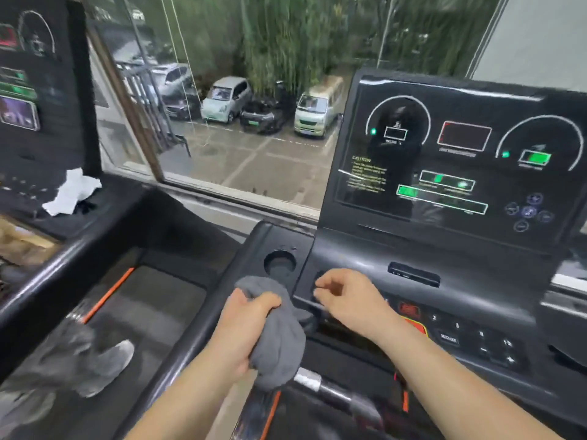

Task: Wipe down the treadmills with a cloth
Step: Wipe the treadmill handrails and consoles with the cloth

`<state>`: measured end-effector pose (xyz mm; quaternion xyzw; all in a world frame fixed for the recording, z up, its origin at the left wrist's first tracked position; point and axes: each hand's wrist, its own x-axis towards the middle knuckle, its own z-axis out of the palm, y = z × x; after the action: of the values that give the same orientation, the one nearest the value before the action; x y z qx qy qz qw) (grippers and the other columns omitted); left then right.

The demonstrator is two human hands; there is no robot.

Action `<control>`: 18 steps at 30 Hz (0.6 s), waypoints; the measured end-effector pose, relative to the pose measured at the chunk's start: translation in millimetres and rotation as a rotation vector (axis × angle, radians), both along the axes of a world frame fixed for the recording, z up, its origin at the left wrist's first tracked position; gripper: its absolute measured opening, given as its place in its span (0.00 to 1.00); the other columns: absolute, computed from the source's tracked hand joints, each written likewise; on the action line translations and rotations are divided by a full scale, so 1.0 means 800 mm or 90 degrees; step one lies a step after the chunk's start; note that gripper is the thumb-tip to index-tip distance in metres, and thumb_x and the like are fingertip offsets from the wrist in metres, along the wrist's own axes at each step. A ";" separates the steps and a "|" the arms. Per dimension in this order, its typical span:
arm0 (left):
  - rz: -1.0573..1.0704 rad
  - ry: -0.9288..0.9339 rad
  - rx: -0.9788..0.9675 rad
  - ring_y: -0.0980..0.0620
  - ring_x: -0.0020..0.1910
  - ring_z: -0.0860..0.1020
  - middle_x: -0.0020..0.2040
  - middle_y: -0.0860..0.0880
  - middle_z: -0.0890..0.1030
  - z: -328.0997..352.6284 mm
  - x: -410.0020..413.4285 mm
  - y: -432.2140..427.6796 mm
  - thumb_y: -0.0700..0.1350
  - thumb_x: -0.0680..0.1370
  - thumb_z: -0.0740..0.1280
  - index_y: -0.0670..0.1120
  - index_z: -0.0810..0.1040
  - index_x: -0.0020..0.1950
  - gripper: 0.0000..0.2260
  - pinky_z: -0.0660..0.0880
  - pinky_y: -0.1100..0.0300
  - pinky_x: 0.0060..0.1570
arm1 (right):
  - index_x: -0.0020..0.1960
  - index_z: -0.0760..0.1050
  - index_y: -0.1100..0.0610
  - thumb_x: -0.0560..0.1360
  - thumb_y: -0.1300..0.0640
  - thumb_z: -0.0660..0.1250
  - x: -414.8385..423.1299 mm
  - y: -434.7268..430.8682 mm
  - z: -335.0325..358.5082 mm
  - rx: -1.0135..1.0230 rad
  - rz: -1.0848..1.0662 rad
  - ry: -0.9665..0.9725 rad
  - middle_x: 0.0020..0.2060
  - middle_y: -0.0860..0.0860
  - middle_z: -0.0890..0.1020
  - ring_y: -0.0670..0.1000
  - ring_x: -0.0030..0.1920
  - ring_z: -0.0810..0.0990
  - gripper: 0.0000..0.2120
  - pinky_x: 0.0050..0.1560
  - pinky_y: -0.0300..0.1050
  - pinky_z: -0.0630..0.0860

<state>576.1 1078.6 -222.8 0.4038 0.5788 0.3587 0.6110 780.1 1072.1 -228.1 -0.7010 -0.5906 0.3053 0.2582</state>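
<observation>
A bunched grey cloth (279, 338) is gripped in my left hand (244, 325) just above the left edge of the right treadmill's black console (444, 268), below its round cup holder (279, 263). My right hand (346, 296) hovers with loosely curled fingers over the console tray, beside the cloth, holding nothing. The treadmill's display panel (454, 160) stands upright behind, lit with green and red readouts. Number and plus/minus buttons (482, 341) lie to the right of my right forearm.
A second treadmill stands to the left, with its display (35, 90) and a crumpled white tissue (71, 193) on its console. Its belt (127, 319) shows a grey shoe (104, 369). A large window (241, 106) ahead overlooks parked cars.
</observation>
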 end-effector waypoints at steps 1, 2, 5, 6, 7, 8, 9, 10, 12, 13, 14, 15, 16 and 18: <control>0.017 0.053 0.013 0.46 0.47 0.86 0.48 0.40 0.86 0.008 -0.001 0.019 0.41 0.75 0.70 0.39 0.78 0.53 0.09 0.82 0.48 0.51 | 0.48 0.82 0.46 0.76 0.51 0.71 0.005 0.021 -0.009 -0.004 0.030 -0.028 0.48 0.44 0.83 0.46 0.50 0.82 0.02 0.59 0.47 0.78; 0.021 0.118 0.029 0.47 0.48 0.85 0.49 0.42 0.86 0.018 -0.004 0.039 0.46 0.71 0.72 0.42 0.78 0.53 0.14 0.81 0.46 0.54 | 0.54 0.82 0.47 0.76 0.51 0.71 0.008 0.037 -0.011 -0.020 0.056 -0.079 0.53 0.46 0.82 0.48 0.55 0.80 0.07 0.62 0.48 0.76; -0.068 0.325 0.075 0.49 0.51 0.80 0.49 0.48 0.80 0.041 -0.009 0.092 0.51 0.73 0.71 0.45 0.72 0.57 0.17 0.76 0.50 0.55 | 0.70 0.76 0.50 0.76 0.47 0.73 0.018 0.074 -0.022 -0.022 0.115 -0.175 0.68 0.47 0.74 0.51 0.69 0.73 0.23 0.70 0.46 0.69; -0.111 0.366 0.083 0.49 0.50 0.77 0.48 0.50 0.77 0.043 -0.007 0.108 0.51 0.75 0.69 0.45 0.70 0.57 0.16 0.73 0.51 0.50 | 0.73 0.73 0.49 0.75 0.45 0.74 0.018 0.083 -0.020 -0.022 0.138 -0.174 0.73 0.47 0.71 0.51 0.73 0.69 0.29 0.73 0.45 0.65; -0.148 0.406 0.095 0.49 0.48 0.75 0.46 0.51 0.74 0.042 -0.002 0.123 0.51 0.77 0.67 0.46 0.67 0.56 0.14 0.70 0.52 0.45 | 0.76 0.69 0.49 0.74 0.43 0.75 0.020 0.095 -0.023 -0.016 0.164 -0.168 0.77 0.46 0.66 0.50 0.77 0.63 0.34 0.76 0.44 0.61; -0.179 0.451 0.108 0.47 0.48 0.75 0.46 0.51 0.73 0.038 0.004 0.135 0.51 0.77 0.67 0.46 0.67 0.54 0.13 0.69 0.53 0.43 | 0.79 0.65 0.49 0.73 0.41 0.75 0.020 0.105 -0.022 -0.022 0.190 -0.177 0.79 0.46 0.62 0.48 0.80 0.58 0.39 0.77 0.43 0.56; -0.208 0.489 0.125 0.45 0.49 0.76 0.47 0.49 0.74 0.027 0.010 0.146 0.51 0.76 0.67 0.46 0.68 0.52 0.13 0.69 0.52 0.44 | 0.81 0.60 0.49 0.71 0.39 0.76 0.021 0.115 -0.023 -0.022 0.207 -0.192 0.81 0.45 0.57 0.47 0.81 0.52 0.45 0.78 0.42 0.52; -0.245 0.518 0.143 0.42 0.52 0.77 0.50 0.47 0.75 0.009 0.015 0.155 0.51 0.74 0.67 0.46 0.69 0.52 0.13 0.71 0.52 0.47 | 0.83 0.56 0.50 0.69 0.37 0.77 0.021 0.122 -0.023 -0.033 0.218 -0.219 0.82 0.44 0.53 0.46 0.82 0.47 0.51 0.78 0.41 0.49; -0.388 0.584 0.157 0.40 0.60 0.75 0.56 0.44 0.73 -0.035 0.022 0.155 0.51 0.72 0.67 0.46 0.71 0.58 0.17 0.73 0.51 0.56 | 0.84 0.48 0.54 0.64 0.32 0.78 0.018 0.128 -0.028 -0.069 0.246 -0.282 0.83 0.46 0.47 0.47 0.82 0.41 0.62 0.79 0.43 0.46; -0.466 0.632 0.176 0.40 0.63 0.72 0.60 0.44 0.72 -0.055 0.022 0.154 0.50 0.73 0.68 0.46 0.69 0.65 0.23 0.73 0.51 0.59 | 0.84 0.45 0.55 0.61 0.31 0.79 0.016 0.127 -0.038 -0.091 0.248 -0.308 0.83 0.47 0.45 0.49 0.82 0.40 0.66 0.80 0.45 0.46; -0.525 0.680 0.210 0.41 0.65 0.70 0.63 0.45 0.71 -0.068 0.020 0.154 0.51 0.74 0.68 0.46 0.65 0.73 0.29 0.73 0.51 0.61 | 0.84 0.43 0.56 0.59 0.29 0.79 0.013 0.124 -0.047 -0.109 0.239 -0.322 0.83 0.49 0.44 0.50 0.82 0.40 0.70 0.81 0.47 0.47; -0.556 0.708 0.258 0.42 0.67 0.69 0.66 0.45 0.71 -0.078 0.015 0.159 0.52 0.75 0.68 0.47 0.60 0.78 0.34 0.73 0.51 0.63 | 0.84 0.42 0.56 0.56 0.28 0.79 0.012 0.123 -0.059 -0.111 0.226 -0.328 0.83 0.49 0.43 0.50 0.82 0.41 0.73 0.82 0.49 0.49; -0.579 0.724 0.322 0.42 0.68 0.68 0.69 0.45 0.71 -0.080 0.011 0.167 0.54 0.76 0.67 0.49 0.57 0.81 0.36 0.73 0.49 0.64 | 0.84 0.41 0.56 0.53 0.27 0.79 0.011 0.122 -0.068 -0.105 0.212 -0.329 0.83 0.49 0.43 0.50 0.82 0.41 0.75 0.82 0.49 0.51; -0.627 0.755 0.495 0.42 0.70 0.69 0.73 0.47 0.71 -0.090 0.002 0.189 0.58 0.76 0.67 0.53 0.64 0.79 0.33 0.74 0.45 0.65 | 0.84 0.41 0.55 0.51 0.25 0.77 0.010 0.124 -0.082 -0.091 0.181 -0.338 0.83 0.48 0.44 0.50 0.82 0.42 0.76 0.81 0.47 0.50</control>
<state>577.6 1230.1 -294.7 0.9097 0.3973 -0.0447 0.1121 788.1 1171.5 -293.9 -0.6829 -0.7065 0.1856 -0.0002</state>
